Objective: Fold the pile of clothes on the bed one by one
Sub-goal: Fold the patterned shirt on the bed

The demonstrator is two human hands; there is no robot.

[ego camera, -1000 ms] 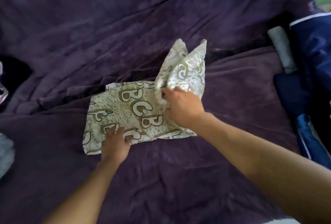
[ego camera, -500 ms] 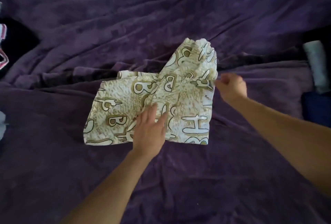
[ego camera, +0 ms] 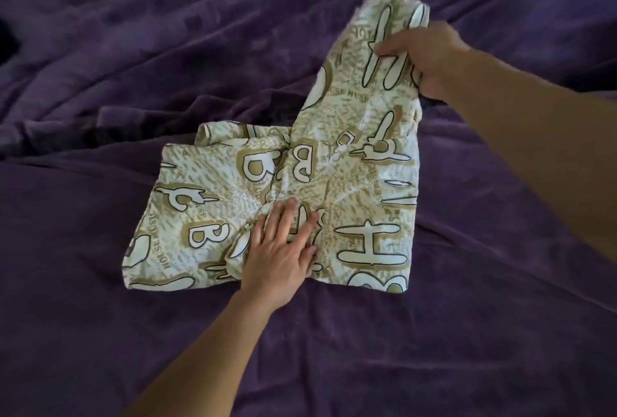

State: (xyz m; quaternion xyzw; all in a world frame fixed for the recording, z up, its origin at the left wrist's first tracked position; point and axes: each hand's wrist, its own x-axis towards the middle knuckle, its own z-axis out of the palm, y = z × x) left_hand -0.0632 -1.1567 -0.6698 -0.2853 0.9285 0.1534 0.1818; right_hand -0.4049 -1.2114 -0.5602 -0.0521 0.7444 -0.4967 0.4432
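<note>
The cloth [ego camera: 334, 183] – cream, printed with big outlined letters – lies partly folded on the purple blanket [ego camera: 133, 49]. The left hand [ego camera: 280, 256] presses flat on its near middle, fingers straight and together. The right hand [ego camera: 430, 59] grips the far right edge, thumb on top and fingers curled under, holding that end lifted off the blanket
</note>
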